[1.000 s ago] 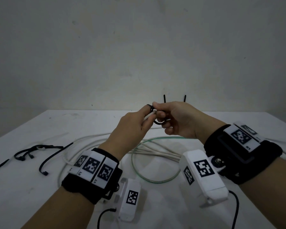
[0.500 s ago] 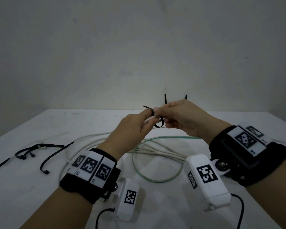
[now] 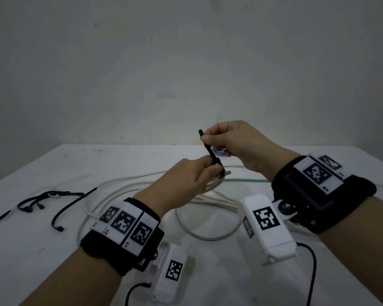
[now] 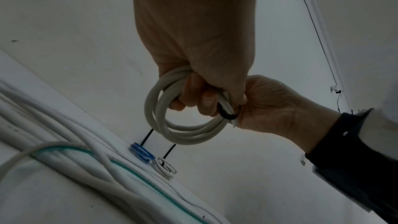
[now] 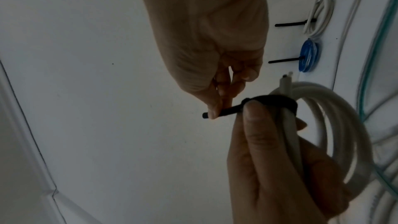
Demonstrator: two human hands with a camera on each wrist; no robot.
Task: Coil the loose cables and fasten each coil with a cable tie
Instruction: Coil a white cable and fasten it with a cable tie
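Since the earlier head frames the right hand (image 3: 237, 146) has risen up and away from the left hand (image 3: 186, 177), and the black cable tie (image 5: 277, 102), then a wide open loop between the two hands, has been drawn snug round the white cable coil (image 4: 172, 117), with its tail now standing out straight.

Nearest the person, white loose cables (image 3: 119, 191) and one green cable (image 3: 208, 236) sprawl across the white table (image 3: 42, 261), not yet coiled. At the left lie spare black cable ties (image 3: 60, 208). Above these, held clear of the table, the left hand has its fingers curled round the white cable coil, thumb pressed against the tie's band. The right hand pinches the tie's tail (image 5: 224, 111) between thumb and fingertips, near its free end. Farther back on the table, near the wall, rest a blue coil (image 5: 309, 57) and a small white coil (image 5: 318, 16), each already tied, with a black tail sticking out.

One risk is that the pinch sits close to the tail's tip, so a hard pull could slip the fingers off before the band is fully tight. Another is that the coil's cut end (image 5: 351, 79) juts just beyond the band; if the left hand slackens, that turn could spring free and leave the bundle loose.
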